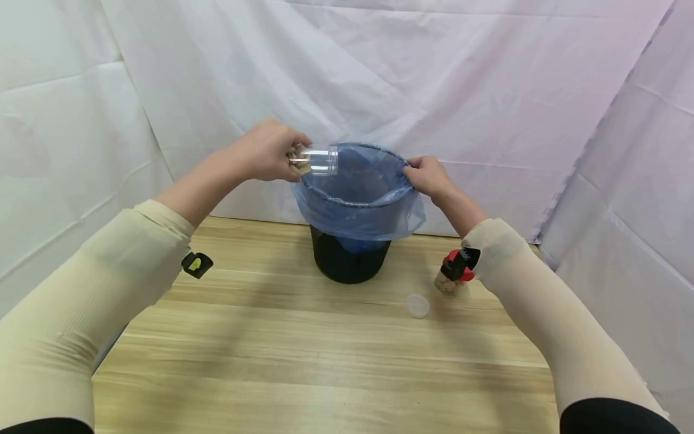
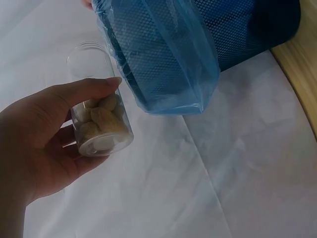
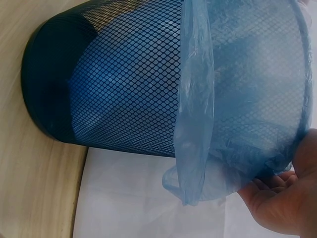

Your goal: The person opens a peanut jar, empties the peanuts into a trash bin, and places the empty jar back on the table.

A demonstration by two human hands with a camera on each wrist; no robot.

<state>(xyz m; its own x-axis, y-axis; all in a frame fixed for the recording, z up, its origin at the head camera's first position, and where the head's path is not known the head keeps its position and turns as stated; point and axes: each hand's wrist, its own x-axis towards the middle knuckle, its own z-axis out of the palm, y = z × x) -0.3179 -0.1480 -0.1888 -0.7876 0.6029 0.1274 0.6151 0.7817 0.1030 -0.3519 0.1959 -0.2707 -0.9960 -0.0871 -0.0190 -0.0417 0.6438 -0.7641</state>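
A clear plastic jar (image 1: 323, 160) is gripped by my left hand (image 1: 273, 152), lying on its side with its mouth over the left rim of the bin. Tan lumpy pieces (image 2: 101, 119) sit at the jar's base end, between my thumb and fingers. The black mesh wastebasket (image 1: 349, 263) stands upright, lined with a blue plastic bag (image 1: 352, 220) folded over its rim. With thumb and fingers, my right hand (image 1: 428, 175) pinches the bag-covered rim on the bin's right side.
On the wooden table (image 1: 303, 355), a translucent round lid (image 1: 417, 305) lies right of the bin. Farther right stands a small red-topped jar (image 1: 447, 283), partly hidden by the black wrist camera (image 1: 459, 263). White cloth (image 1: 379, 66) hangs behind and at both sides.
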